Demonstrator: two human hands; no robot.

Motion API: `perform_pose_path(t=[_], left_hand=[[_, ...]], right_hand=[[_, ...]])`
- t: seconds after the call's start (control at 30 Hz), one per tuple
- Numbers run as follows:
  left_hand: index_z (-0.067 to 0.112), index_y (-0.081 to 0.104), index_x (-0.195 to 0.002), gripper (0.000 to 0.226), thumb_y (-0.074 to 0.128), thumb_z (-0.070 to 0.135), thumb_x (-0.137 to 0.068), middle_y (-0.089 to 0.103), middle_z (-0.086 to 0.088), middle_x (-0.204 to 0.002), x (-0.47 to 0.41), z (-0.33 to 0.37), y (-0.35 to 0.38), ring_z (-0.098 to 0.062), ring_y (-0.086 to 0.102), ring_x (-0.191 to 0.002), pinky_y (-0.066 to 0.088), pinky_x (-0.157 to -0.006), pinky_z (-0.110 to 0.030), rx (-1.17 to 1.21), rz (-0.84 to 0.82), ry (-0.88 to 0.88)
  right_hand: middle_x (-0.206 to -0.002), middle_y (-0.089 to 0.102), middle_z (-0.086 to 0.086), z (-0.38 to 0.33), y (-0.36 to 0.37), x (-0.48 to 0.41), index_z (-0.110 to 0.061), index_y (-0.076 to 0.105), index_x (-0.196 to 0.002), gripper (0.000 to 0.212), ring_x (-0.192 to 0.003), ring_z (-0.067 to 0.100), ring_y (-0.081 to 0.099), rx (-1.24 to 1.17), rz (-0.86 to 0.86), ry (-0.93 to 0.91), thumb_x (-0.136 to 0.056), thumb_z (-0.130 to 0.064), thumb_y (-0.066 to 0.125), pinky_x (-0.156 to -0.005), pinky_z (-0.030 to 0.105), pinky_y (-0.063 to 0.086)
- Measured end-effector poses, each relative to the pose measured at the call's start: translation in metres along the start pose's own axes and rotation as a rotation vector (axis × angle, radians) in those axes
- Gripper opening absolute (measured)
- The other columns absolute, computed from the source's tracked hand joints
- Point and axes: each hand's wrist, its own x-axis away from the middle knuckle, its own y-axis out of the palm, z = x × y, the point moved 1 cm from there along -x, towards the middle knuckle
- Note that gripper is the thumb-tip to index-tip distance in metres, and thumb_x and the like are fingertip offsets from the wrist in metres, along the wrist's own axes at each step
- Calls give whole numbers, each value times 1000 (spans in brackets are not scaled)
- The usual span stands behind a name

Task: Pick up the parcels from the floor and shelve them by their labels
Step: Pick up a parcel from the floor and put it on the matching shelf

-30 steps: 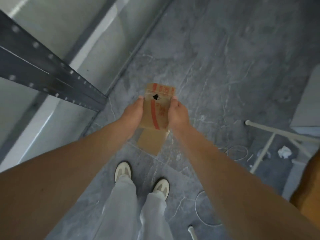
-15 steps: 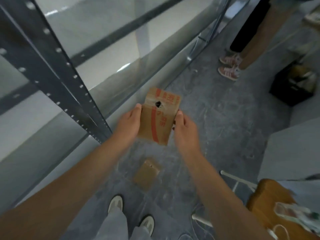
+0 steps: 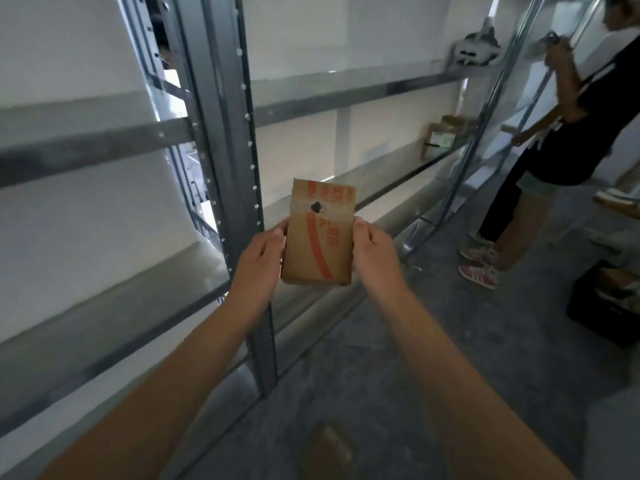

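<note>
I hold a small brown cardboard parcel [image 3: 320, 235] upright in front of me, with red printed tape and a small dark hole near its top. My left hand [image 3: 261, 258] grips its left edge and my right hand [image 3: 374, 252] grips its right edge. Behind it stands a grey metal shelving unit [image 3: 225, 140] with a perforated upright and several bare shelf boards. Another brown parcel [image 3: 329, 445] lies blurred on the floor between my forearms. A cardboard box [image 3: 445, 135] stands on a shelf at the far right.
A person in dark clothes and red sneakers [image 3: 540, 161] stands at the right by the shelving. A dark crate [image 3: 606, 306] sits on the grey floor at the right edge. A white object [image 3: 476, 48] rests on an upper shelf.
My view has risen from the floor to the shelving. Both hands lifted the parcel up with them; the second parcel stayed on the floor.
</note>
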Motion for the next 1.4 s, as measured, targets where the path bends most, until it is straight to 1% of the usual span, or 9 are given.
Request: perform_pose_path(t=[0.27,0.37,0.47,0.53,0.63,0.8,0.93,1.1,1.4], left_hand=[[38,52,-137,39,30,37,-105,49,11,-133,47,45,-122,-3,47,-118,34,-81,-7,54,205,172],[37,49,-142,43,28,40,-105,51,12,-141,77,50,-172,-4,48,-125,39,-101,-20,58,293,207],[38,45,-144,45,25,44,-104,53,11,-142,109,51,-220,-5,49,-127,38,-108,-26,53,371,222],[39,43,-146,47,24,47,-104,56,11,-140,132,52,-249,-5,51,-127,40,-107,-25,55,403,221],[37,47,-144,49,22,49,-103,61,11,-132,165,50,-291,-2,56,-119,42,-104,-24,60,473,207],[39,54,-136,52,15,50,-103,64,8,-121,210,44,-352,5,56,-104,43,-91,-22,107,528,138],[55,46,-138,48,19,60,-99,56,13,-141,243,36,-391,-9,50,-130,36,-113,-39,133,496,100],[61,44,-134,38,31,57,-99,52,24,-143,285,39,-423,-5,52,-130,37,-112,-46,111,497,125],[54,46,-135,66,20,83,-81,55,10,-137,330,31,-441,-12,57,-119,42,-102,-37,78,592,56]], right_hand=[[-109,62,3,-123,51,63,-23,58,-102,37,-91,6,59,-134,-129,-178,-105,-41,27,-77,25,49],[-112,60,2,-150,87,97,-21,56,-109,38,-90,0,56,-213,-213,-175,-105,-42,25,-65,16,39],[-115,63,5,-177,123,134,-16,62,-110,45,-103,12,61,-274,-309,-143,-105,-43,26,-87,30,51],[-118,63,4,-195,145,157,-20,62,-113,44,-108,15,61,-276,-374,-132,-104,-45,26,-98,38,48],[-124,60,3,-220,174,195,-34,61,-99,34,-105,11,61,-330,-479,-201,-105,-45,29,-87,27,47],[-130,57,5,-243,208,240,-27,65,-124,37,-105,11,65,-359,-631,-323,-104,-41,38,-73,18,52],[-131,61,3,-255,227,265,-30,65,-128,32,-110,15,67,-417,-754,-381,-103,-34,46,-88,29,55],[-134,64,1,-262,244,286,-30,58,-137,38,-114,22,67,-436,-896,-489,-100,-20,56,-104,40,48],[-128,68,-7,-281,253,334,-39,60,-131,37,-114,11,66,-400,-1024,-558,-96,-48,53,-97,30,51]])
